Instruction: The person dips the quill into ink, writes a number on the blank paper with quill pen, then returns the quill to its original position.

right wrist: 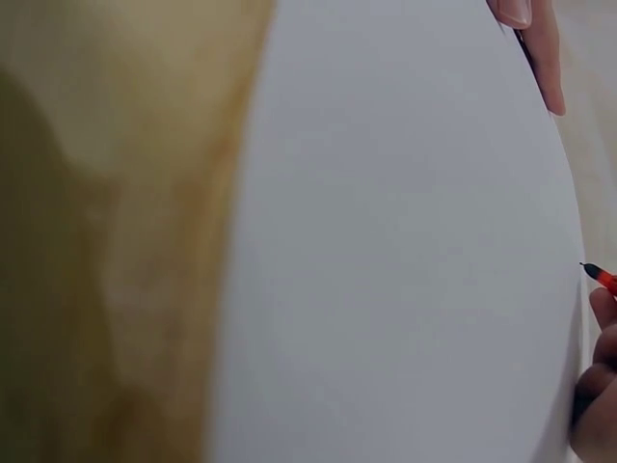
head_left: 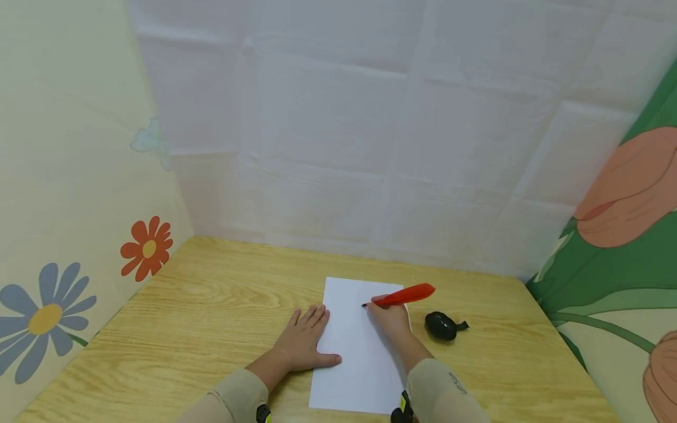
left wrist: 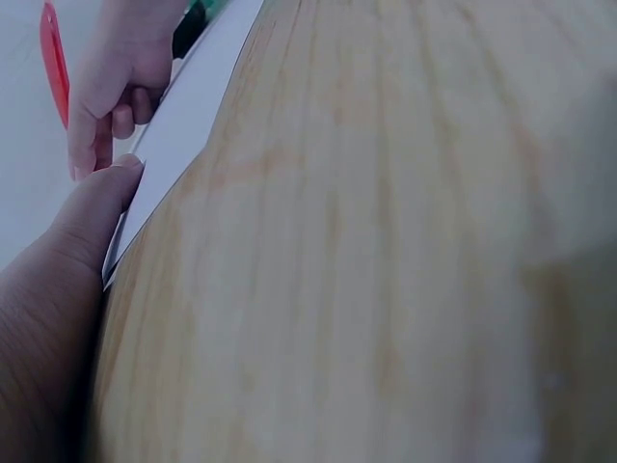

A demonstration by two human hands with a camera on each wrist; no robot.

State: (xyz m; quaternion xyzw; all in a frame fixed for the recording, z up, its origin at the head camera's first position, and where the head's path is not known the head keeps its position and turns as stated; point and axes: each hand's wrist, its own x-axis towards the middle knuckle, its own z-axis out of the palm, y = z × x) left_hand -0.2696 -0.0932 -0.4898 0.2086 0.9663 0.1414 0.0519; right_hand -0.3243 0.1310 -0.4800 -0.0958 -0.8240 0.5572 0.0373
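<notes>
Nearest, a black wrist device (head_left: 403, 412) is seen over the lower right corner of the white paper (head_left: 351, 376); whether the two touch cannot be told, but the corner might be snagged if the forearm is dragged. The paper is laid upright before the person on the wooden table (head_left: 238, 276). Its left edge is met by the left hand (head_left: 304, 343), which is spread flat, nothing gripped, with the thumb laid on the sheet. Because the sheet is steadied from that side only, it could be swivelled by a hard sideways stroke. Farther up, the red pen (head_left: 409, 295) is pinched low, close to its dark tip, by the curled fingers of the right hand (head_left: 391, 320); whether paper is touched by the tip cannot be told. A mark could be smudged by the resting hand. To the right, a black oval object (head_left: 441, 326) might be knocked and rolled if the hand is swung outward.
</notes>
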